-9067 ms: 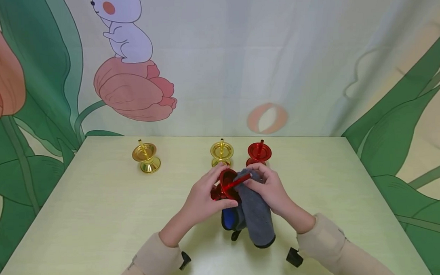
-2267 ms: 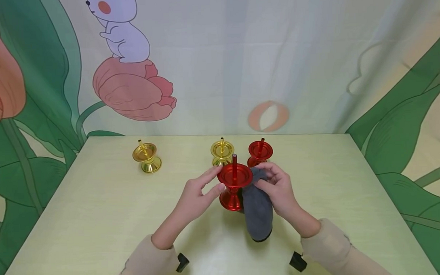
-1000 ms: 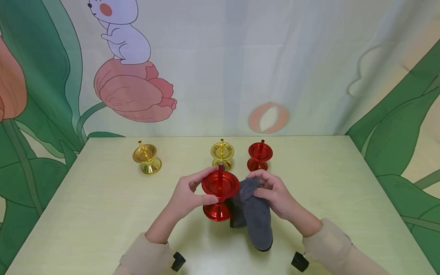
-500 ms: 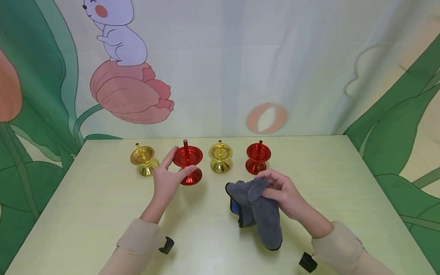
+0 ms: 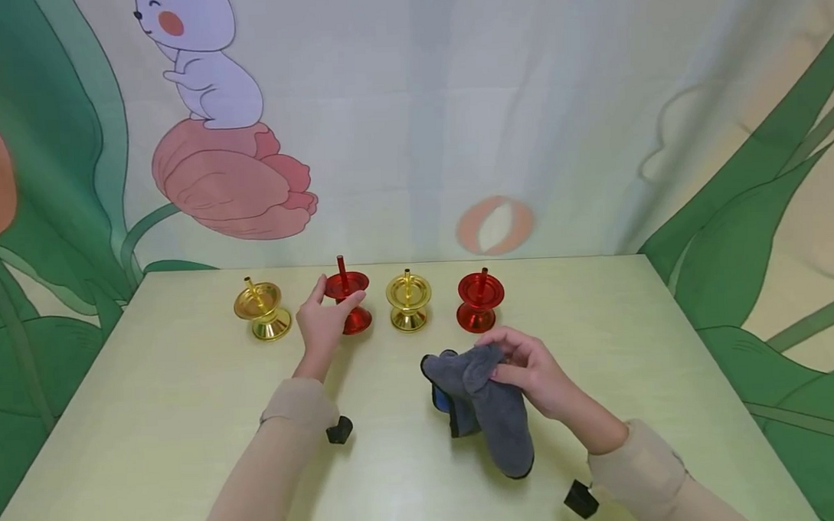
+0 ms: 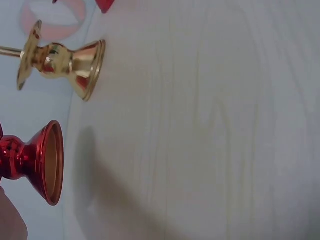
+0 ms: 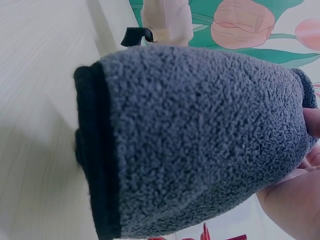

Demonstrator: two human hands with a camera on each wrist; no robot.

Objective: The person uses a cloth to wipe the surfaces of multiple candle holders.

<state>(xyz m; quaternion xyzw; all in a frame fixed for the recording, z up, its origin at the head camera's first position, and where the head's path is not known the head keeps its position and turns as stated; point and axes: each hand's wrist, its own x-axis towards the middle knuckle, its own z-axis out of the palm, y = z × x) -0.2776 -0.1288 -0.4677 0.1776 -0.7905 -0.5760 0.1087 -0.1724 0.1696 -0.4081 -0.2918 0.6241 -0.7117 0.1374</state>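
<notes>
My left hand (image 5: 320, 323) holds a shiny red candlestick (image 5: 356, 321) upright by its stem and dish, thumb in front and fingers behind. It is between two gold candlesticks near the back of the table. In the left wrist view the underside of its flared base (image 6: 50, 165) shows, raised off the tabletop above a shadow. My right hand (image 5: 534, 373) pinches the top of a folded grey plush cloth (image 5: 502, 430) with black edging and a blue reverse side. The cloth hangs down over the middle of the table and fills the right wrist view.
One gold candlestick (image 5: 270, 325) stands left of my left hand, and a second gold candlestick (image 5: 409, 320) stands just right of the held one. Farther right is another red candlestick (image 5: 476, 318). A printed curtain (image 5: 385, 139) hangs behind the pale table (image 5: 154, 423).
Earlier the red candlestick was tilted, then upright, against the cloth in front of me. My left hand has carried it back and left between the gold ones. The right hand still grips the cloth.
</notes>
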